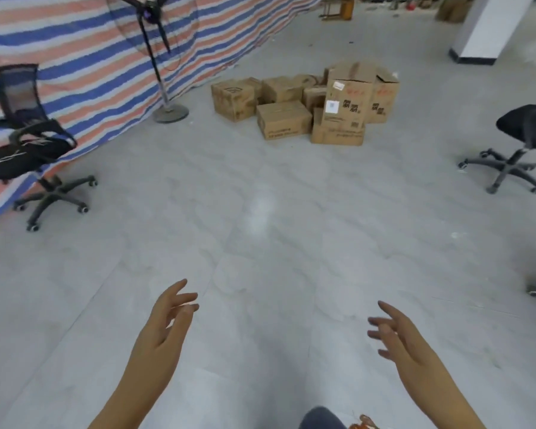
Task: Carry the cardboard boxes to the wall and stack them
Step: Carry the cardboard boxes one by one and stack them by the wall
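Observation:
Several brown cardboard boxes [304,103] lie in a loose pile on the grey floor, well ahead of me. A tall box [348,96] with a white label stands upright on a flatter one at the pile's right. A low box [283,120] sits at the front. My left hand [164,320] and my right hand [399,339] are held out low in front of me, palms facing each other, fingers relaxed and spread. Both hands hold nothing and are far from the boxes.
A striped blue, white and orange tarp [84,57] hangs along the left. In front of it stand a black office chair [28,144] and a pedestal fan [164,57]. Another black chair [520,144] is at the right. A white pillar [489,29] rises at the far right.

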